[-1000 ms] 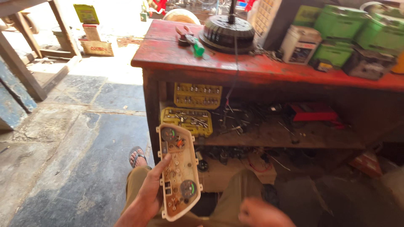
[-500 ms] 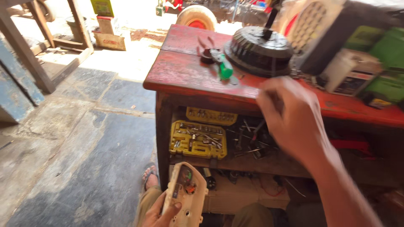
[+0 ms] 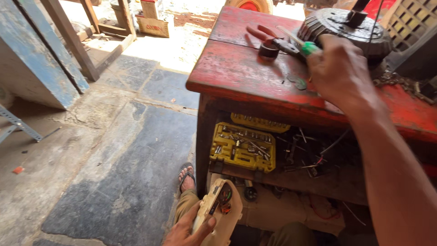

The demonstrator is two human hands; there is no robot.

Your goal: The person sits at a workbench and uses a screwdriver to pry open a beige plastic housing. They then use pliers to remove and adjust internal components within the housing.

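At the far left, blue-painted wooden posts (image 3: pixel 54 54) lean over a stone floor (image 3: pixel 114 150) that stretches bare from about nine o'clock to the foot of the bench. At eleven o'clock a small cardboard box (image 3: pixel 154 25) sits on the sunlit ground; what is inside it cannot be told.

At six o'clock the left hand (image 3: pixel 186 230) is closed around a cream plastic instrument panel (image 3: pixel 218 209), thumb over its near edge, the panel tilted with its round dials facing right. A sandalled foot (image 3: pixel 186 175) rests on the floor just above it, beside the bench leg.

The red wooden bench (image 3: pixel 236 75) fills the right half; its left edge and front lip are worn and chipped. On the shelf under it lies an open yellow tool case (image 3: pixel 243 148) holding rows of sockets and bits, its lid standing up behind. To its right, at about four o'clock, loose wires and small metal parts (image 3: pixel 309 155) are scattered over the shelf.

On the bench top at one o'clock lie red-handled pliers (image 3: pixel 266 38) touching a small dark ring, with bare red board in front of them down to the edge. Just right, the right hand (image 3: pixel 341 75) reaches over the bench with fingers curled down at a green-handled screwdriver (image 3: pixel 306 47); whether they have closed on it cannot be told. Behind stands a round dark metal wheel part (image 3: pixel 346 27).
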